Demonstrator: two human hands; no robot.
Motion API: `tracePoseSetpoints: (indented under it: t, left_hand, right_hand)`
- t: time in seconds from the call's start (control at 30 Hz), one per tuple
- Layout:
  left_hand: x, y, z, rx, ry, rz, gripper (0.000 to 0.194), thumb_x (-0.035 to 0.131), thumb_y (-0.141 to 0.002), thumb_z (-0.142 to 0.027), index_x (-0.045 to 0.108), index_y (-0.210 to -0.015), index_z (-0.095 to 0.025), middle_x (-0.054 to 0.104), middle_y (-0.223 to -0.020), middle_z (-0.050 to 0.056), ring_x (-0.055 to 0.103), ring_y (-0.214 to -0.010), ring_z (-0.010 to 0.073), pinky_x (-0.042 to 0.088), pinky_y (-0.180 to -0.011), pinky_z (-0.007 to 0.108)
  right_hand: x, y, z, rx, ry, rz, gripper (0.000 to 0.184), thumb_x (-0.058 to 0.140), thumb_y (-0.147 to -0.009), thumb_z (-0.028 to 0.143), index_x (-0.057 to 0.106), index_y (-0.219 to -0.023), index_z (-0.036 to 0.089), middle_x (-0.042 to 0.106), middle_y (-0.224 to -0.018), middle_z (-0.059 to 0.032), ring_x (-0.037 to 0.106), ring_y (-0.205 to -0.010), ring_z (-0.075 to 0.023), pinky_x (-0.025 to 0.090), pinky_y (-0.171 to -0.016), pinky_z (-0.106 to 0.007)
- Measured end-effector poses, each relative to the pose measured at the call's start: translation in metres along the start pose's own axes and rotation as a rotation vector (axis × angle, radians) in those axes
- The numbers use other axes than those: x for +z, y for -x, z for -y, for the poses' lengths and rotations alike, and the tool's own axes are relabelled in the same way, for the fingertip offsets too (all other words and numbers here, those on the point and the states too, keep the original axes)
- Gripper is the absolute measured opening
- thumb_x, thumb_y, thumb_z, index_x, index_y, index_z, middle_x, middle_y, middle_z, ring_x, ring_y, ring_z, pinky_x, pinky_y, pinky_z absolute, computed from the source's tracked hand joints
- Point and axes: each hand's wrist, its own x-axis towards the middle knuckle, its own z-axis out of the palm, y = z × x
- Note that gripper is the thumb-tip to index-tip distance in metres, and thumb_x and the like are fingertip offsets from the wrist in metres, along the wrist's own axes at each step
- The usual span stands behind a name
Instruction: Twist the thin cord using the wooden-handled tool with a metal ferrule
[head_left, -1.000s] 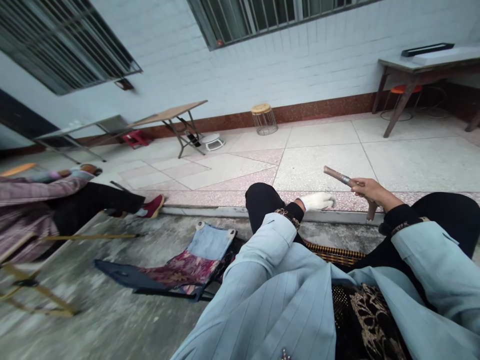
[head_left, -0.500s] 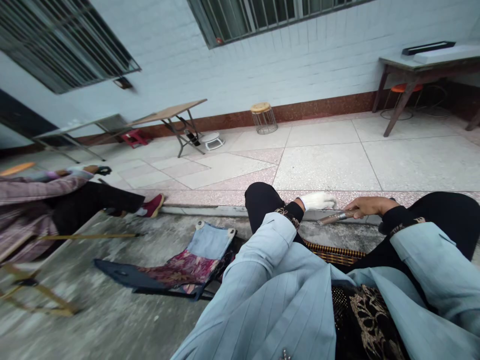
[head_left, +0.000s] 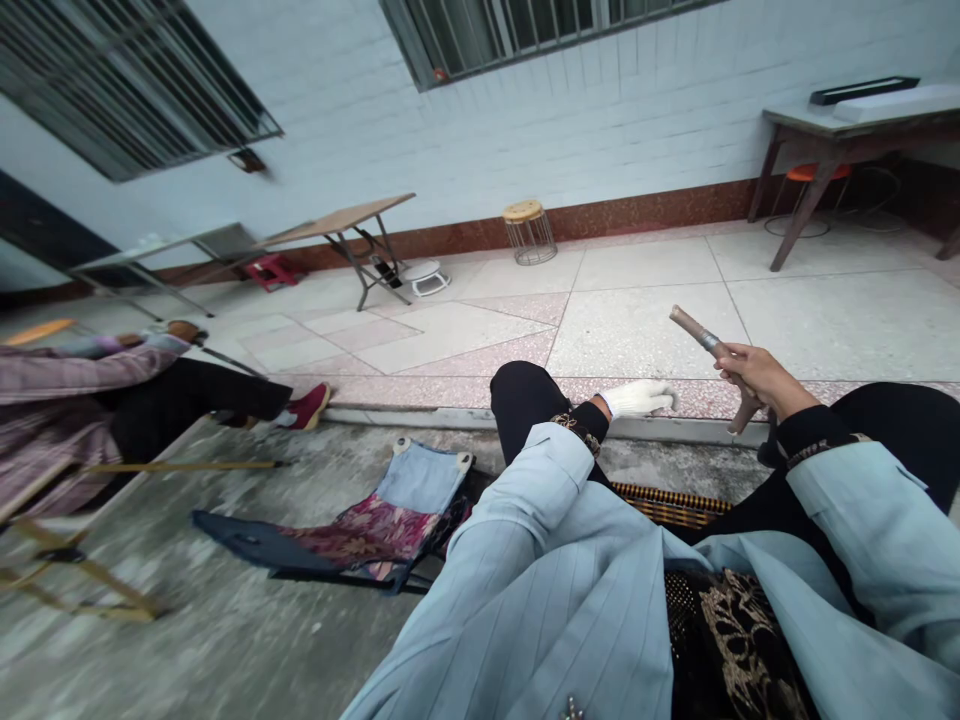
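My right hand [head_left: 756,378], bare, is wrapped round a brown wooden stick [head_left: 694,328] with a silver metal band near its upper part. The stick slants up and to the left, and its lower end shows below my fingers, thicker or forked. My left hand [head_left: 637,398] wears a white knitted glove and rests by my left knee, fingers loosely stretched to the right with nothing seen in them. A gap separates the glove from the stick.
Beside me on the left is a low folding chair [head_left: 375,535] with patterned cloth. Another person [head_left: 150,400] sits beyond it, holding a dark thin tool. A raised tiled floor [head_left: 645,320] lies ahead, with a round stool [head_left: 529,235] and tables [head_left: 337,218] by the wall.
My right hand has swung the stick upward, from pointing down-left to pointing up-left, with its lower end now in sight. The gloved left hand has barely moved.
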Motion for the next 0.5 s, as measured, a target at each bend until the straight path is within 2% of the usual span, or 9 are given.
tracePoseSetpoints:
  t: [0.13,0.2,0.27,0.37,0.5]
  left_hand:
    - [-0.001,0.0,0.001,0.038,-0.06,0.012,0.016,0.053,-0.087,-0.028,0.069,-0.087,-0.023,0.058,-0.067,0.0,0.055,-0.073,0.0163,0.046,-0.076,0.025]
    - [-0.001,0.001,0.003,0.045,-0.049,-0.007,0.015,0.056,-0.085,-0.031,0.069,-0.087,-0.023,0.06,-0.069,0.001,0.056,-0.077,0.0176,0.046,-0.078,0.026]
    - [-0.001,0.001,0.007,0.048,-0.034,-0.021,0.015,0.059,-0.083,-0.034,0.07,-0.087,-0.024,0.061,-0.07,0.002,0.057,-0.081,0.0189,0.046,-0.08,0.027]
    - [-0.003,0.0,0.012,0.046,-0.018,-0.022,0.019,0.06,-0.082,-0.039,0.07,-0.089,-0.025,0.063,-0.072,0.003,0.058,-0.083,0.0199,0.046,-0.082,0.028]
    - [-0.009,-0.004,0.021,0.028,-0.012,-0.014,0.023,0.059,-0.082,-0.042,0.07,-0.092,-0.025,0.064,-0.073,0.005,0.058,-0.085,0.0212,0.045,-0.086,0.031]
  right_hand:
    - [-0.001,-0.003,-0.009,-0.054,0.584,-0.003,0.048,0.061,-0.081,0.027,0.063,-0.128,0.017,0.072,-0.098,-0.0113,0.066,-0.082,-0.023,0.049,-0.071,-0.032]
    - [0.0,-0.001,-0.011,-0.12,0.865,0.047,0.045,0.06,-0.082,0.03,0.064,-0.126,0.019,0.072,-0.108,-0.0134,0.065,-0.094,-0.0278,0.047,-0.077,-0.034]
    - [0.004,0.002,-0.012,-0.168,1.037,0.146,0.042,0.056,-0.084,0.03,0.065,-0.124,0.019,0.07,-0.114,-0.0145,0.064,-0.1,-0.0295,0.045,-0.08,-0.035]
    - [0.009,0.007,-0.013,-0.218,1.128,0.327,0.041,0.056,-0.082,0.025,0.067,-0.121,0.02,0.07,-0.114,-0.0134,0.064,-0.1,-0.0285,0.044,-0.08,-0.034]
    - [0.011,0.012,-0.014,-0.249,0.995,0.643,0.032,0.061,-0.074,0.022,0.074,-0.103,0.023,0.073,-0.098,-0.0064,0.063,-0.092,-0.0253,0.044,-0.077,-0.031]
